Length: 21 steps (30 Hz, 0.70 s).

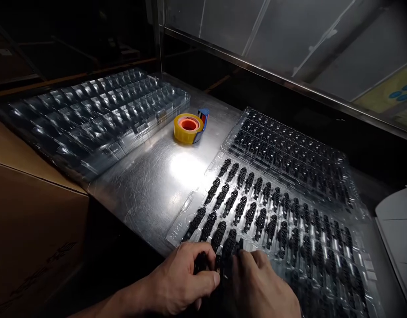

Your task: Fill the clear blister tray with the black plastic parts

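A clear plastic blister tray (181, 221) lies at the front right of the metal table, with rows of small black moulded parts (239, 210) in its pockets. At the tray's near edge, my left hand (180, 278) curls its thumb and fingers around a black part (200, 261). Close beside it on the right, my right hand (261, 282) is closed, its fingertips pointing down; the end of a black part (241, 244) shows just above them. The fingers hide most of both parts, and other black parts lie between the two hands.
Stacked empty clear trays (123, 115) stand at the back left, beside a cardboard box (34, 212). A yellow tape roll (185, 134) with a blue-and-red piece (203, 118) sits mid-table (146, 190). Behind the near tray lies another filled tray (289, 150). White objects (397, 221) are at right.
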Tool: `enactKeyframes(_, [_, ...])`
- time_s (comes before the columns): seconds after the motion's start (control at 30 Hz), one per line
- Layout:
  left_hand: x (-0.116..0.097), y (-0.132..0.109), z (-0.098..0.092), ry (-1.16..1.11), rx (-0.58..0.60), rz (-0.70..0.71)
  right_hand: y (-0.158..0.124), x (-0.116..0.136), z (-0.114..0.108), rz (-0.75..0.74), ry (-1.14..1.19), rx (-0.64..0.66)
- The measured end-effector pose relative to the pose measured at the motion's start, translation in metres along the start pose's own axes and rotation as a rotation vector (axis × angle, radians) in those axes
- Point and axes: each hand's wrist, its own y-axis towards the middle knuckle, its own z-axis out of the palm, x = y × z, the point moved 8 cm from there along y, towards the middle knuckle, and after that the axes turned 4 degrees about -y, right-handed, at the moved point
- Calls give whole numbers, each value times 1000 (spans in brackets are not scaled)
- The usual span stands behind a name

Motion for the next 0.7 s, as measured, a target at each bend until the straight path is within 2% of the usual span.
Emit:
enactKeyframes(0.07, [1,-1,0,-14,22,24,7,-11,1,48,172,89])
enactKeyframes(0.13, [2,-2,0,-24,31,42,12,-25,0,167,310,119])
enactKeyframes(0.23, [6,-2,-3,-41,18,47,15,-37,5,282,368,186])
enactKeyframes(0.47, [12,-3,-8,-36,-42,9,13,-40,6,332,454,218])
enactKeyframes(0.6, [12,-3,-7,-20,-69,4,17,-36,2,277,456,183])
enactKeyframes(0.7, [11,-3,-8,-26,-95,13,19,-38,8,280,538,178])
